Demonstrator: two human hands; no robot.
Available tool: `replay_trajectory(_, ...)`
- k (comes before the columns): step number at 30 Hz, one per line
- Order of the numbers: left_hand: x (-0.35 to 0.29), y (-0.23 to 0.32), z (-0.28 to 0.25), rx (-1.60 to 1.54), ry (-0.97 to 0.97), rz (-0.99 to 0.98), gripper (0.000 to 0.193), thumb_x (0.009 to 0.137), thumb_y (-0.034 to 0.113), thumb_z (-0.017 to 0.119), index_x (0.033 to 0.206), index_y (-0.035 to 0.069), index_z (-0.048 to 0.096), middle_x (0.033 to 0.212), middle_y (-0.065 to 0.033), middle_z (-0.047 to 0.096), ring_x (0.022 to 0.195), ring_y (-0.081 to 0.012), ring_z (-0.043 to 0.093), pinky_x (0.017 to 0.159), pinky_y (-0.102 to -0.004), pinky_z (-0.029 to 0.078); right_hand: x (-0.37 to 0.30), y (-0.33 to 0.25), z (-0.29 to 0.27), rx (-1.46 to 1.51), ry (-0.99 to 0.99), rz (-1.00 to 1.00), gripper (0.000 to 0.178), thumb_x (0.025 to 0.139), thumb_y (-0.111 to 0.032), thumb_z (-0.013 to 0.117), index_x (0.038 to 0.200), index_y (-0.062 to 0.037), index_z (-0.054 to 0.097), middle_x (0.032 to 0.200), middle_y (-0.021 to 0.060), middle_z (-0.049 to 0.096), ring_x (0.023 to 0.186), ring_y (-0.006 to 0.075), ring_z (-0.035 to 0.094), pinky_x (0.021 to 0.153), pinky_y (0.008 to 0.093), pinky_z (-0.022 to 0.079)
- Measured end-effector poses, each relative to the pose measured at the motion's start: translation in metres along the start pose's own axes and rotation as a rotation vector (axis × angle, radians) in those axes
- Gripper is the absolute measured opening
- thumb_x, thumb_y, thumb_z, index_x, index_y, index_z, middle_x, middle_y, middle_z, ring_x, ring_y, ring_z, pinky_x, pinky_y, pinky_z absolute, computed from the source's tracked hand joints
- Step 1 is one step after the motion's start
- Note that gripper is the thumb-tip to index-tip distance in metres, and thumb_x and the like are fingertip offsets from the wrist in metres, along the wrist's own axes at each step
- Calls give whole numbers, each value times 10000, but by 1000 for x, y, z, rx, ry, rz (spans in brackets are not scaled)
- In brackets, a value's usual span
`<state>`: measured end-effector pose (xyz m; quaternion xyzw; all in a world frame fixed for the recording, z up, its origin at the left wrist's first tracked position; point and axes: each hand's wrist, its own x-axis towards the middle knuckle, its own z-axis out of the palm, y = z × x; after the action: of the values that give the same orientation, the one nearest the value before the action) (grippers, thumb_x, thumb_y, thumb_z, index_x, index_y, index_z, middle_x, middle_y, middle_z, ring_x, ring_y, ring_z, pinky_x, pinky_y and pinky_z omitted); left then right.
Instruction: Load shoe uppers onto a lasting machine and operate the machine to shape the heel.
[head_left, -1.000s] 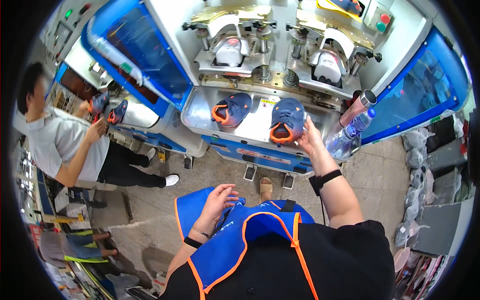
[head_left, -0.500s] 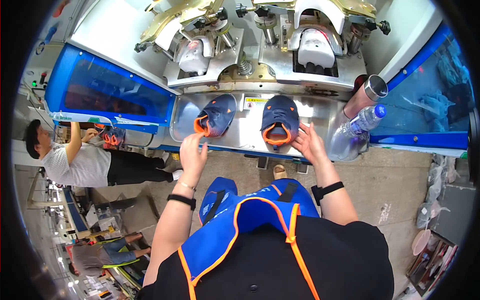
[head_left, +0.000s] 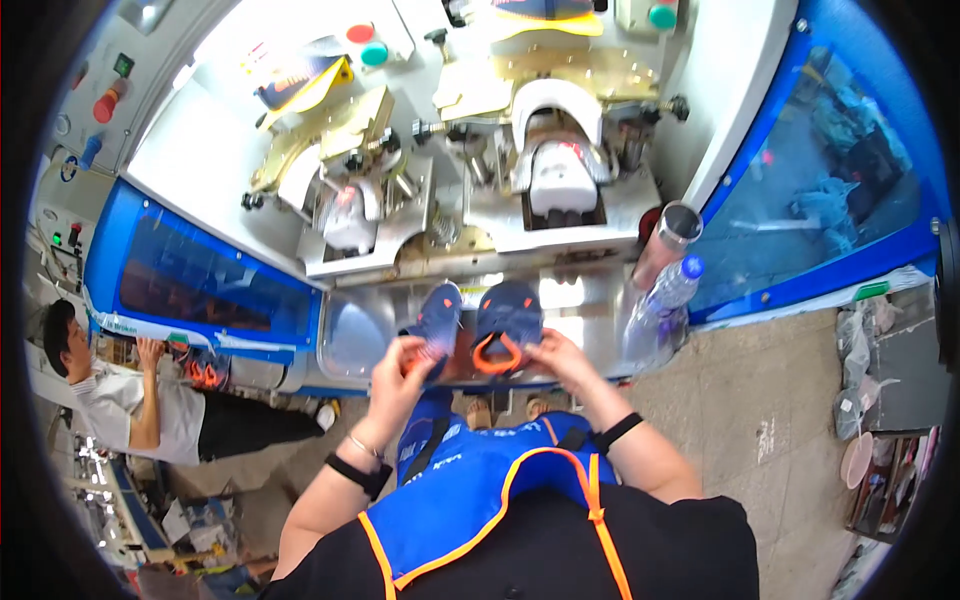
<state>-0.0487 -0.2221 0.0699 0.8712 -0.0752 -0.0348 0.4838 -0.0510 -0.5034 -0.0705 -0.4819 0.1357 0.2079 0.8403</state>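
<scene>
On the steel worktop two blue, orange-trimmed shoes lie side by side, long axes pointing away from the person, the left hand clenched on the left shoe, the right hand grasping the right shoe, bottles standing further right.
</scene>
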Motion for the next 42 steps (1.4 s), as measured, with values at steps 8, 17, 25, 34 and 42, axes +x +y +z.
replay_trajectory(8, 7, 1, 19, 680, -427, 287, 706, 662, 201, 826, 1294, 190, 513, 864, -161, 667, 815, -349, 666, 737, -449, 524, 23, 34, 68, 48, -58, 72, 368, 941, -101, 623, 1278, -41, 488, 1053, 125, 678, 958, 214, 679, 837, 325, 562)
replay_trajectory(17, 15, -34, -47, 1030, 30, 524, 254, 842, 195, 547, 1089, 210, 604, 646, 0, 618, 610, -180, 637, 650, -406, 423, 42, 30, 75, -593, 133, -99, 349, 948, -260, 626, 1199, -28, 561, 962, 94, 684, 819, 158, 671, 678, 284, 534)
replay_trajectory(25, 8, -146, -124, 903, 75, 158, 510, 754, 452, 727, 1218, 261, 635, 747, -69, 675, 745, -243, 659, 724, -428, 459, 28, 26, 69, -1439, 382, -695, 166, 883, -231, 611, 900, -74, 663, 869, 146, 639, 850, 351, 614, 722, 452, 493)
replay_trajectory(34, 5, -167, -135, 829, 325, 301, 308, 756, 290, 723, 1015, 130, 683, 708, -68, 634, 755, -258, 585, 727, -421, 424, 36, 47, 94, -1486, 621, -629, 116, 818, -198, 635, 890, -107, 638, 837, 100, 637, 839, 313, 611, 727, 439, 494)
replay_trajectory(42, -1, -126, -199, 571, 638, 606, 315, 736, 256, 762, 1019, 134, 697, 949, -71, 540, 910, -265, 551, 802, -414, 418, 35, 51, 94, -1468, 739, -599, 97, 806, -171, 641, 878, -111, 619, 831, 94, 632, 837, 314, 611, 729, 439, 501)
